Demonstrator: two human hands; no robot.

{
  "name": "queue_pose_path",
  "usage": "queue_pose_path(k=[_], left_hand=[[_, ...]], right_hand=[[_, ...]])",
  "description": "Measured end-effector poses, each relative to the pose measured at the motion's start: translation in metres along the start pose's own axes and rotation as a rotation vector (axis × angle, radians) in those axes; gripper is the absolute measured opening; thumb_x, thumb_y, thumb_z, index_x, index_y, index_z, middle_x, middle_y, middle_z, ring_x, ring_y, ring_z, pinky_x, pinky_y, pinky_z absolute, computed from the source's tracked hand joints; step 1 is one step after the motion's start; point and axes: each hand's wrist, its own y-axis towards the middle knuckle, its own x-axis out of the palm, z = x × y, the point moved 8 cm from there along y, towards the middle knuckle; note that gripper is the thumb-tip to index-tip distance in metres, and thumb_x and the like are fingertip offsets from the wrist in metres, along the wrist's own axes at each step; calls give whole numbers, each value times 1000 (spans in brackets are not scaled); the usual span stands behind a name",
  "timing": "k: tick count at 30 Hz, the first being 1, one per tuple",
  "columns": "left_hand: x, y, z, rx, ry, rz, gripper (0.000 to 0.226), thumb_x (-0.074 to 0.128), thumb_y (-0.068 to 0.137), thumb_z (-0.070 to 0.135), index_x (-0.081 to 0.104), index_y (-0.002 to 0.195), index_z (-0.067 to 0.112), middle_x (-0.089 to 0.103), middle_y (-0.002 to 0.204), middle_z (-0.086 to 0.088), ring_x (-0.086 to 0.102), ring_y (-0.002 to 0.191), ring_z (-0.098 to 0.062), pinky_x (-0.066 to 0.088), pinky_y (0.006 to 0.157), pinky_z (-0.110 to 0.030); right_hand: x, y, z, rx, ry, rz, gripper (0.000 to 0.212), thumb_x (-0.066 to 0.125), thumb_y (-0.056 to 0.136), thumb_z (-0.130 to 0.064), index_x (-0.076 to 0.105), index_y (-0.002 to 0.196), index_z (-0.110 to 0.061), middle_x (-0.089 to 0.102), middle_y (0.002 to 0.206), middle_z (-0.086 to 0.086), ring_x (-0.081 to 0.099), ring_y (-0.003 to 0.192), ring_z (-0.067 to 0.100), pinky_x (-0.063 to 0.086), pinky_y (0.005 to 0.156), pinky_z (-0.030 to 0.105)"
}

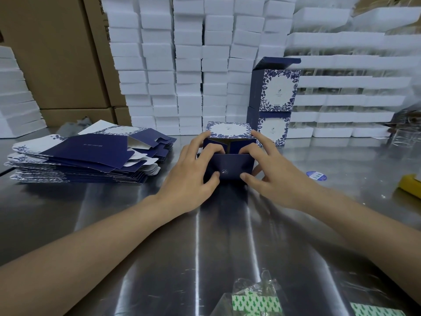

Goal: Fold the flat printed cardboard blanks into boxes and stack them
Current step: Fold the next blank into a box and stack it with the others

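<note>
White foam blocks (pixel 189 65) walled the far side; flat blanks (pixel 86 156) lay left, stacked boxes (pixel 275 99) far right; left hand (pixel 193 172) and right hand (pixel 271 181) gripped the half-folded box (pixel 230 165) with curled fingers (pixel 211 148).

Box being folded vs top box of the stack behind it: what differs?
The held box lies on its side on the table, open end toward the camera; the top stacked box stands upright on a lower box. The left hand and right hand grip the held box, fingers on its end flaps; the top stacked box is untouched, lid flap raised. Both: navy card, blue-white floral panel.
</note>
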Motion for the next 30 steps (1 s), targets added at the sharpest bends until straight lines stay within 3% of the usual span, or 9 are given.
queue_pose_path(k=[4, 9, 12, 18, 21, 30], left_hand=[[0, 0, -1, 0, -4, 2, 43, 69, 93, 20, 52, 131, 32, 22, 167, 7, 36, 147, -24, 44, 110, -49], [1, 0, -1, 2, 2, -1, 44, 69, 93, 20, 52, 132, 32, 21, 168, 8, 36, 146, -25, 45, 109, -50], [1, 0, -1, 6, 4, 0, 44, 69, 93, 20, 52, 132, 32, 21, 168, 8, 36, 146, -25, 45, 109, -50], [1, 0, -2, 14, 17, -1, 45, 68, 93, 21, 50, 133, 33, 20, 168, 8, 35, 146, -25, 46, 108, -49], [2, 0, -2, 15, 17, -5, 45, 68, 94, 22, 49, 133, 34, 20, 168, 7, 35, 147, -26, 46, 108, -51], [1, 0, -1, 10, 12, 3, 46, 68, 93, 21, 49, 133, 35, 20, 168, 9, 35, 146, -25, 46, 107, -49]], right_hand=[[0, 0, 0, -15, -7, 6, 39, 68, 100, -34, 47, 132, -37, 4, 171, -14, 67, 118, 28, 54, 95, 44], [1, 1, 2, -22, -17, 12, 38, 67, 100, -35, 46, 131, -36, 5, 172, -13, 63, 126, 32, 52, 98, 43], [1, 1, 2, -23, -11, 11, 37, 67, 100, -35, 46, 131, -37, 5, 172, -13, 65, 124, 30, 53, 98, 43], [1, 0, 1, -17, 0, 5, 38, 68, 100, -35, 46, 131, -39, 4, 171, -13, 73, 98, 17, 56, 93, 44], [1, 0, 2, -18, -11, 11, 39, 67, 100, -37, 45, 131, -40, 3, 172, -15, 68, 117, 25, 53, 98, 44], [1, 1, 2, -26, -24, 20, 38, 67, 99, -37, 45, 130, -40, 6, 172, -14, 60, 131, 33, 50, 103, 44]])
